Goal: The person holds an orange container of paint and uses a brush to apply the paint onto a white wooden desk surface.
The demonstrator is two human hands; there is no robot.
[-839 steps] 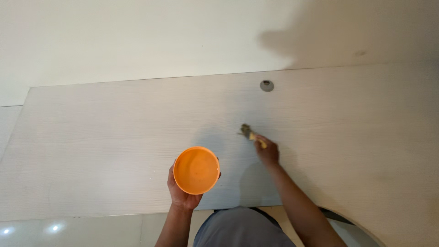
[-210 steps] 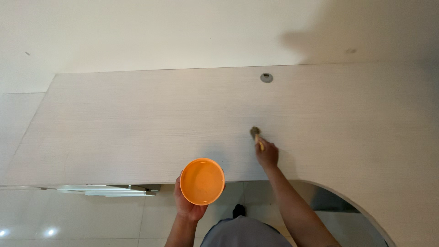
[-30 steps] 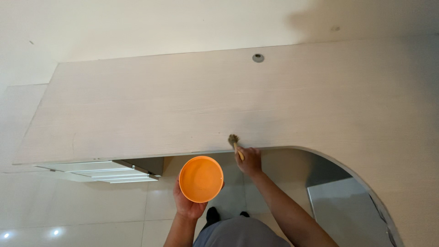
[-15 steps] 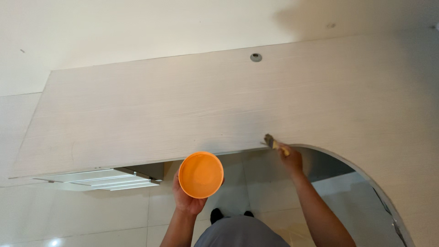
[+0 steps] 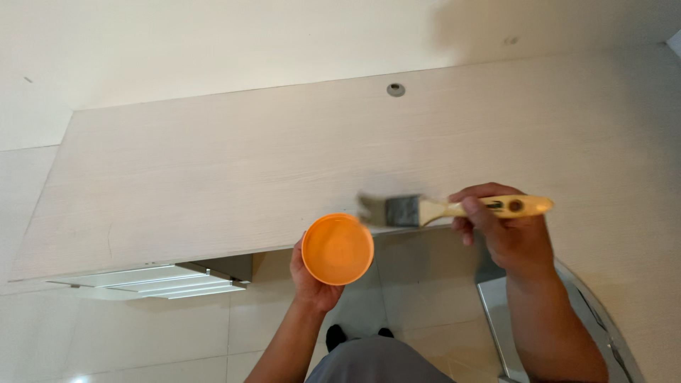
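No packages, labels, signs or screens in view

Single head-worn view, steeply downward and close over pale wooden desktop (image 5: 213, 163) and tiled floor (image 5: 142, 333).

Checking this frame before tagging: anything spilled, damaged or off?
Nothing stands out. The left hand holds an orange cup upright, no spill visible. The right hand holds a paintbrush sideways at the pale wood desktop's front edge; its bristles are motion-blurred. The desktop looks unmarked.
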